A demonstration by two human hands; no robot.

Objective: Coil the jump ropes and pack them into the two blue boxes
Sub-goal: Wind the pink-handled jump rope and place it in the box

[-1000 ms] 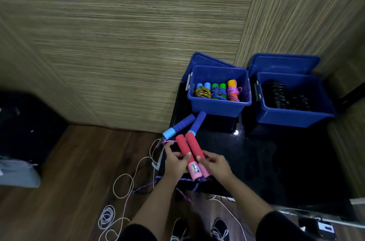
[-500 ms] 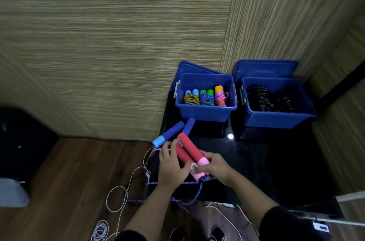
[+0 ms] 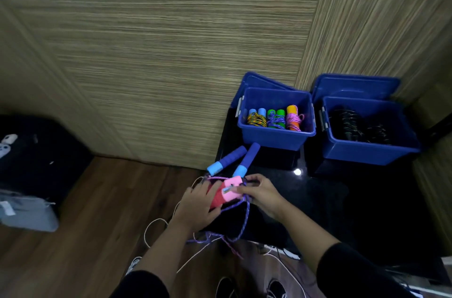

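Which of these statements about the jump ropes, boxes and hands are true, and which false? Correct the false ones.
1. The left blue box holds coiled ropes with coloured handles. True.
2. The right blue box holds pink ropes. False: its contents look dark.
3. Both hands are on the red-and-pink handles. True: left hand and right hand grip them.
4. The blue-handled rope lies inside a box. False: it lies on the black surface before the boxes.
5. Both boxes are closed. False: both are open.

A black table (image 3: pixel 325 202) bears two blue boxes (image 3: pixel 276 137) and blue-handled rope (image 3: pixel 230 159).
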